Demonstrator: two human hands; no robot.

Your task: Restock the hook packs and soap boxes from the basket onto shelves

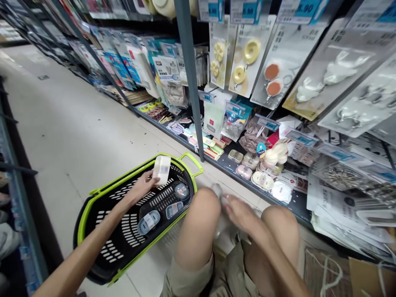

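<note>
My left hand (144,186) is closed on the edge of a small white box with a printed label (162,170), above the far side of a black shopping basket with a lime-green rim (130,273). Inside the basket lie a blue-grey oval soap dish (149,222), a slatted blue-grey dish (174,210) and a round grey container (182,191). Between my knees, my right hand (238,209) is smeared by motion. A pale, blurred thing (218,191) shows at its fingertips; whether the hand holds it I cannot tell.
Shelving with a grey upright post (190,78) runs along the right, hung with packaged hooks (250,51). Small oval boxes (262,180) sit on its bottom shelf. Tiled floor (71,123) stretches to the left. A cardboard box (365,274) stands at lower right.
</note>
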